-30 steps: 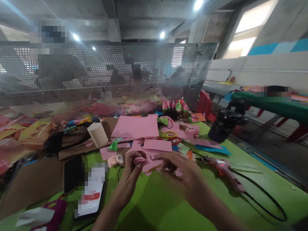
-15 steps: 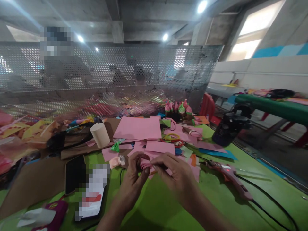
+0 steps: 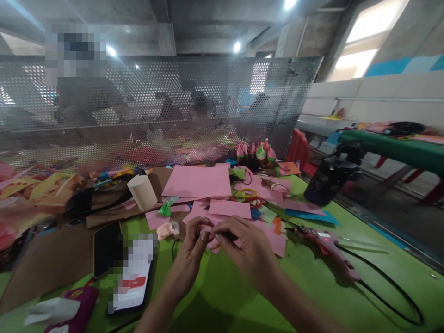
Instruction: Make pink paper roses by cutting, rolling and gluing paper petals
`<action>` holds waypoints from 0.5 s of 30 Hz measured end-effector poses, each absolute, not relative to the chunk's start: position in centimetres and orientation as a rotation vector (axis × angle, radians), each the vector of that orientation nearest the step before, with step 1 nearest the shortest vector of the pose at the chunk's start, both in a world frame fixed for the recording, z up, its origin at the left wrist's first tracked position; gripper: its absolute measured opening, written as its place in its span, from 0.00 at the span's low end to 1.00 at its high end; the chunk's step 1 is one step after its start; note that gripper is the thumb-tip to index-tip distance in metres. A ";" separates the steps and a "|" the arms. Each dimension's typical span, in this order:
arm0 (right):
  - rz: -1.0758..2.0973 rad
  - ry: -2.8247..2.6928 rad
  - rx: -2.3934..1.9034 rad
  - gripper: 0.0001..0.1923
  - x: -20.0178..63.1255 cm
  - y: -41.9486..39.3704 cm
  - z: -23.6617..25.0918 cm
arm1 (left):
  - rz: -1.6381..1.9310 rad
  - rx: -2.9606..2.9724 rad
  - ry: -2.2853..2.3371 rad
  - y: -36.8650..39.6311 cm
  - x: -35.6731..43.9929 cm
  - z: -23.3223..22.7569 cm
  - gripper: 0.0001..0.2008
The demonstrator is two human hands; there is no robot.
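Note:
Above the green tabletop [image 3: 215, 296], my left hand [image 3: 190, 252] pinches a small pink coiled strip [image 3: 207, 228], mostly hidden by the fingers. My right hand [image 3: 244, 243] meets it from the other side, thumb and fingertips pressed together at the same strip. Just beyond the hands lie a pink rectangular piece [image 3: 230, 209] and other pink scraps. Farther back rests a larger pink sheet [image 3: 197, 181]. Scissors with yellow and red handles [image 3: 247, 194] lie to its right.
On the right are a hot glue gun [image 3: 328, 247] with a looping cord and a dark jug [image 3: 328, 180]. Pink-and-green swirl figures [image 3: 262, 155] stand at the back. On the left are a white roll [image 3: 142, 193], two phones, including a lit one [image 3: 135, 277], and brown sheets [image 3: 52, 263].
My fingers have closed further around the pink coil, which showed its layered edge before and is now mostly covered. The left thumb has moved up. The view has shifted slightly.

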State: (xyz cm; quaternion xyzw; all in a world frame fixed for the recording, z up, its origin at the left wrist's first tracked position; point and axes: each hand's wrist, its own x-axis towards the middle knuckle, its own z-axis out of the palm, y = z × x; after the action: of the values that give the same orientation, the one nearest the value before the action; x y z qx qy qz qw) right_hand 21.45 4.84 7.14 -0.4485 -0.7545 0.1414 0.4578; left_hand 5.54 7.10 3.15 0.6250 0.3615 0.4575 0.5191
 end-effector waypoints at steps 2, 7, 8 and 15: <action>0.366 -1.848 -1.103 0.09 21.3 4.9 7.1 | 1.104 1.496 0.862 7.1 5.6 3.0 0.11; 0.467 -1.783 -1.117 0.15 21.2 5.0 7.0 | 1.146 1.492 0.845 7.1 5.7 2.9 0.10; 0.491 -1.749 -1.130 0.15 21.3 5.0 6.9 | 1.155 1.488 0.835 7.1 5.7 2.9 0.10; 0.508 -1.655 -1.315 0.03 22.7 5.2 6.6 | 1.219 1.455 0.835 7.4 5.8 2.2 0.10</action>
State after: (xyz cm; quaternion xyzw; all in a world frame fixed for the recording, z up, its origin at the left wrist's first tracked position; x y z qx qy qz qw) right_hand 22.72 5.17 6.57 -0.5354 -0.6739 0.2069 0.4652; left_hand 5.78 7.45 2.18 0.6039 0.3465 0.5060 0.5092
